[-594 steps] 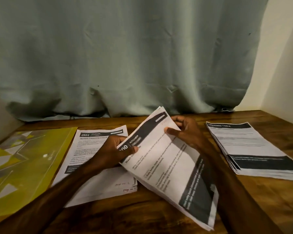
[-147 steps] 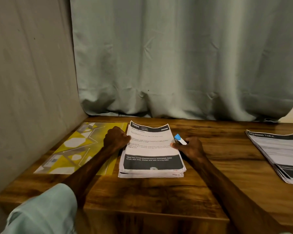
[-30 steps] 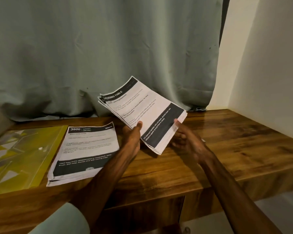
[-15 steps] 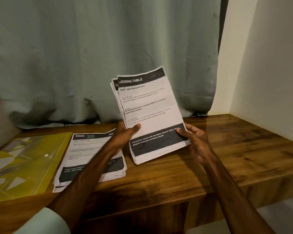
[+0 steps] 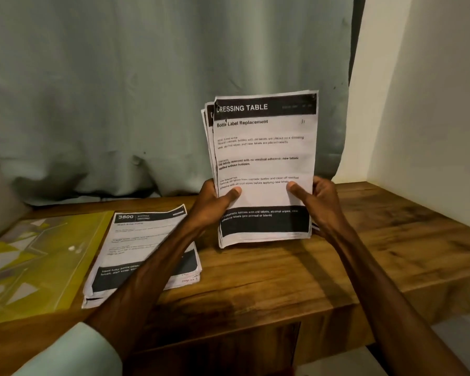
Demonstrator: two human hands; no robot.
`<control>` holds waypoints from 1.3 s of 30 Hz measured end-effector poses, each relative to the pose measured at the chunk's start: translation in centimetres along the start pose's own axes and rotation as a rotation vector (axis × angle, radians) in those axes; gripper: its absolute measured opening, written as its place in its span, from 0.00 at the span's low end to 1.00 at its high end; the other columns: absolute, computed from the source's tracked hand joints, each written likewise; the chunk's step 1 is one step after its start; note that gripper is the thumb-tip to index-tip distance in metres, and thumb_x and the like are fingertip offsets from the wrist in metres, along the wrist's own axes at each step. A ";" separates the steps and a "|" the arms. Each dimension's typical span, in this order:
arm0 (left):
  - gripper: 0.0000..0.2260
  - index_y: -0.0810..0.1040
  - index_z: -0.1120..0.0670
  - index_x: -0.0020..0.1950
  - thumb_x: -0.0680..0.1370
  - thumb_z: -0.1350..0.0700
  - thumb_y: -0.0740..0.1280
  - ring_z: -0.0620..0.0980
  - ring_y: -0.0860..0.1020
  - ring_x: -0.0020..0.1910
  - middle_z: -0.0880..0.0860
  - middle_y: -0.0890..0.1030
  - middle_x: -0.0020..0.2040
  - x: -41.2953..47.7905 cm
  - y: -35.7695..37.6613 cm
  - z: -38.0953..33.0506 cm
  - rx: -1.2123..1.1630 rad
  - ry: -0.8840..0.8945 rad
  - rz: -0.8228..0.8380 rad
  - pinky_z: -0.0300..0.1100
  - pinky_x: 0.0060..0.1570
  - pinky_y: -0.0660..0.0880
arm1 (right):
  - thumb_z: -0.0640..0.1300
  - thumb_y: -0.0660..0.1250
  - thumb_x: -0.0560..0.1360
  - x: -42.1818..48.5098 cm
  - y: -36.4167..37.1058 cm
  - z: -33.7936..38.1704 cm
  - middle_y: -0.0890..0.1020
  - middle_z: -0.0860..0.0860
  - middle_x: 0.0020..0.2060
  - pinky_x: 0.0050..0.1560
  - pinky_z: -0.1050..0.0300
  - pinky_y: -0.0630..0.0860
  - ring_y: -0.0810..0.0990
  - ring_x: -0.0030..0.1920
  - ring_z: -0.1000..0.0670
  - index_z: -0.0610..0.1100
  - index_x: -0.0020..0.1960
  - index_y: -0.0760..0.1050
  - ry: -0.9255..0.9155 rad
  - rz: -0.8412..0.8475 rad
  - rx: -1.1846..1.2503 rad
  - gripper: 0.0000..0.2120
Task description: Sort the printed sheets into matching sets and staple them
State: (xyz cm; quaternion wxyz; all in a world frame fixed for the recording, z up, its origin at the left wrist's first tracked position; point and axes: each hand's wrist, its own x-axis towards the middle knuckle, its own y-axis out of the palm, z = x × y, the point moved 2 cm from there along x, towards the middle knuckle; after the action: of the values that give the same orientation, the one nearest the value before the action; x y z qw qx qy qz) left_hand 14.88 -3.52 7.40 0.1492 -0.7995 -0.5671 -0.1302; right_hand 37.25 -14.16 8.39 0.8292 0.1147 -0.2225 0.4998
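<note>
**While both our hands clasp the DRESSING TABLE stack (image 5: pixel 263 158), it stands on end on the desk (image 5: pixel 364 253)**

As we look down, we hold this stack of printed sheets upright with the print facing us. Its lower edge seems to touch the wooden desk. Our left hand (image 5: pixel 215 204) grips the stack's left edge at 9 o'clock, with the thumb pressed flat across the front sheet and the fingers hidden behind. Our right hand (image 5: pixel 320 204) grips the right edge at 3 o'clock in the same way. The front page reads "Bottle Label Replacement". The sheets behind it stick out unevenly at the upper left corner.

At 8 o'clock from the held stack, a second stack headed "3800" (image 5: pixel 141 240) lies flat on the desk, and our left forearm crosses part of it. At 9 o'clock from that stack lies a yellow patterned folder (image 5: pixel 38 267), just beside it; we cannot tell whether they touch. A grey-green curtain (image 5: pixel 147 90) hangs at 12 o'clock behind the desk, and a pale wall (image 5: pixel 423 104) stands at 3 o'clock. Our pale sleeve (image 5: pixel 73 351) shows at 7 o'clock.
</note>
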 end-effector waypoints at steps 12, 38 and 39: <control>0.07 0.81 0.49 0.56 0.79 0.54 0.72 0.47 0.86 0.48 0.45 0.87 0.49 -1.5 1.4 0.4 -0.196 -0.001 -0.110 0.44 0.45 0.83 | 0.44 0.72 0.78 -1.4 0.9 -3.7 0.84 0.53 0.55 0.43 0.64 0.81 0.83 0.53 0.56 0.44 0.65 0.77 0.056 -0.019 -0.031 0.16; 0.08 0.85 0.58 0.54 0.80 0.54 0.72 0.50 0.86 0.39 0.53 0.87 0.43 3.7 0.6 -8.4 -0.055 0.401 -0.286 0.40 0.38 0.82 | 0.40 0.70 0.79 6.2 -1.0 6.4 0.86 0.48 0.49 0.43 0.67 0.80 0.85 0.43 0.62 0.38 0.60 0.82 -0.317 -0.082 -0.149 0.11; 0.08 0.85 0.58 0.54 0.80 0.54 0.72 0.49 0.86 0.39 0.53 0.87 0.43 3.7 0.6 -8.4 -0.051 0.403 -0.289 0.39 0.38 0.82 | 0.40 0.70 0.79 6.2 -1.3 6.5 0.86 0.49 0.49 0.43 0.67 0.81 0.85 0.43 0.61 0.39 0.59 0.83 -0.310 -0.082 -0.156 0.11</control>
State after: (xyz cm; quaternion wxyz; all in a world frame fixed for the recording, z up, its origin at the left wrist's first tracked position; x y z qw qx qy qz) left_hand 16.28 -3.73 16.46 0.2189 -0.6714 -0.6308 -0.3214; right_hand 39.21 -12.68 17.13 0.8109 0.1349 -0.3810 0.4232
